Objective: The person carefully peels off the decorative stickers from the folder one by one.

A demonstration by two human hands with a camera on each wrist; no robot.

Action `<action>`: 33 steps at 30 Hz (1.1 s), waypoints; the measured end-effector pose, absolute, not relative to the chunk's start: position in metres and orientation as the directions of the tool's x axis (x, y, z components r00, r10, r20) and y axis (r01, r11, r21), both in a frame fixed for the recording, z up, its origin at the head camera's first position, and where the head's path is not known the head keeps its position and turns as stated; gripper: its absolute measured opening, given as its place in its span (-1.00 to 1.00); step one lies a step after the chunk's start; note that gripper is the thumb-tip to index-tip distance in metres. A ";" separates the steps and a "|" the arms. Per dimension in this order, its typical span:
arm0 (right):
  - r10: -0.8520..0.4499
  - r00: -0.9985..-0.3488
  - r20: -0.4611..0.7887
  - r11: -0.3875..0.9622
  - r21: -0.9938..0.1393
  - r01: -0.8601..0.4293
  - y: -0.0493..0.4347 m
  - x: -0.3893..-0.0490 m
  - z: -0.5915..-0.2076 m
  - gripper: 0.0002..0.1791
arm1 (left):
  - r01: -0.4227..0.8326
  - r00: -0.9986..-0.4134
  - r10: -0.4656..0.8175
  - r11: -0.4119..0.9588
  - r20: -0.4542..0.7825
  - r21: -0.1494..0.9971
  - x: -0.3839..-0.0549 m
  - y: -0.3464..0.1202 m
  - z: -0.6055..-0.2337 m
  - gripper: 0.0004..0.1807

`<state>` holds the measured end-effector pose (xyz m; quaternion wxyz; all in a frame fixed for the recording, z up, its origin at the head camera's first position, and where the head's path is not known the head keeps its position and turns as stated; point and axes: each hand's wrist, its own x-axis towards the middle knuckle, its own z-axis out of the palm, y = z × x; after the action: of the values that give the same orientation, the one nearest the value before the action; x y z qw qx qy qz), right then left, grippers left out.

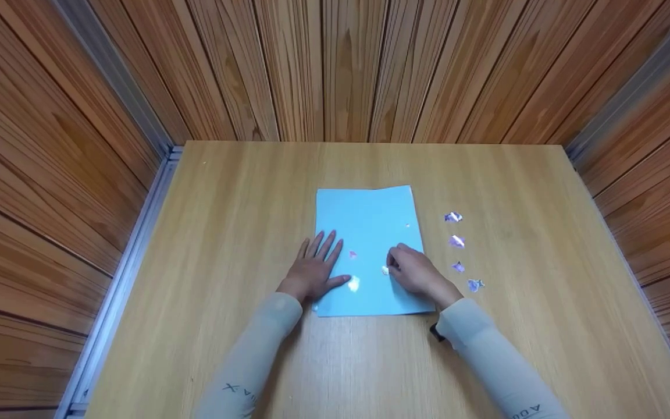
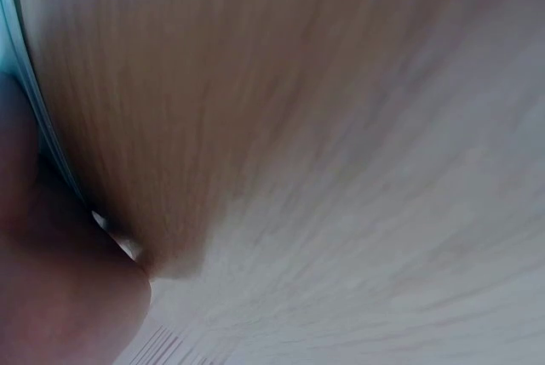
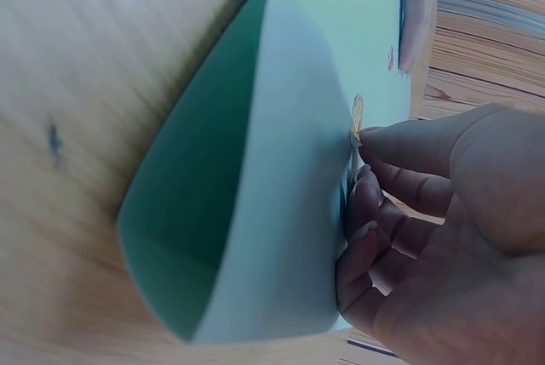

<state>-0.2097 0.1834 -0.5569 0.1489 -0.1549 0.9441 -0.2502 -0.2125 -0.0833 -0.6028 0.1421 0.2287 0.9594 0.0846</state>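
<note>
A light blue folded sheet of paper (image 1: 364, 215) lies on the table, and its near-right layers gape apart in the right wrist view. My left hand (image 1: 312, 274) rests with spread fingers on the sheet's left side. Over the right half, my right hand (image 1: 413, 269) pinches a small shiny sticker (image 3: 358, 114) between thumb and fingertips, against the paper. Between the hands sit a pinkish sticker (image 1: 352, 254) and a bright, glaring patch (image 1: 353, 284), perhaps another sticker. A tiny shiny piece (image 1: 407, 225) lies near the right edge.
Right of the sheet, several shiny purple stickers form a column on the wooden table (image 1: 224, 233), from a top one (image 1: 453, 216) to a bottom one (image 1: 476, 285). Wood-patterned walls (image 1: 346, 70) stand behind and at both sides. A metal rail (image 1: 131, 267) runs along the left.
</note>
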 end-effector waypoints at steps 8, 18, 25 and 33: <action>-0.377 -0.900 -0.220 0.816 -0.538 -0.210 0.185 -0.211 -0.557 -0.92 | 0.413 -0.857 0.464 0.879 -0.223 0.238 -0.213 -0.084 -0.607 -0.02; -0.390 -0.898 -0.206 0.800 -0.558 -0.220 0.188 -0.212 -0.557 -0.93 | 0.417 -0.852 0.461 0.884 -0.247 0.213 -0.213 -0.082 -0.601 -0.03; -0.388 -0.897 -0.213 0.791 -0.576 -0.206 0.189 -0.211 -0.558 -0.93 | 0.411 -0.853 0.459 0.884 -0.249 0.221 -0.212 -0.082 -0.598 -0.04; -0.377 -0.902 -0.212 0.781 -0.596 -0.186 0.190 -0.211 -0.555 -0.93 | 0.412 -0.855 0.459 0.884 -0.241 0.222 -0.213 -0.082 -0.603 -0.03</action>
<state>-0.2115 0.1897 -0.5550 0.1620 -0.1516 0.9296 -0.2942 -0.2128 -0.0821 -0.6027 0.1447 0.2270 0.9597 0.0812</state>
